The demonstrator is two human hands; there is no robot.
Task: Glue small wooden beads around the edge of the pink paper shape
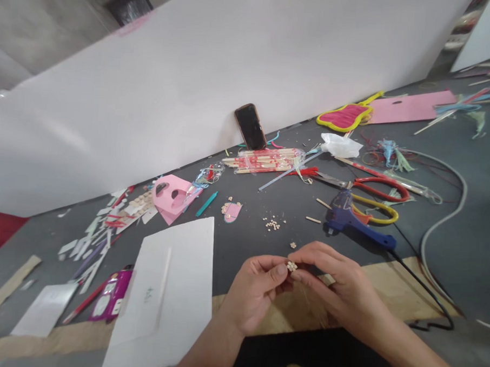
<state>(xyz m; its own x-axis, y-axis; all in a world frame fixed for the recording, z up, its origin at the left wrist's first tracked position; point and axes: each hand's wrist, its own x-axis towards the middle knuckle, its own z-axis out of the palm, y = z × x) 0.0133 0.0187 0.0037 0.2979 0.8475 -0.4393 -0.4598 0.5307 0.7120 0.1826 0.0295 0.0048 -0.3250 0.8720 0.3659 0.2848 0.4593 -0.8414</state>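
While a small cluster of pale pieces (291, 266) is pinched by the left hand (260, 284) and right hand (338, 279) at lower centre of the frame, another cluster (293, 245) is seen already formed just above, and loose pieces (273, 225) are left ungrouped on the desk (240, 243).

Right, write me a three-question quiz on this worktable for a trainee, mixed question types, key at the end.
1. True or false: the left hand and the right hand both hold the small pale cluster.
2. Which thing is propped against the white partition?
A) pink heart
B) phone
C) large white sheet
3. Fill in the blank: the body of the glue gun is ____ in colour.

Key:
1. True
2. B
3. Blue
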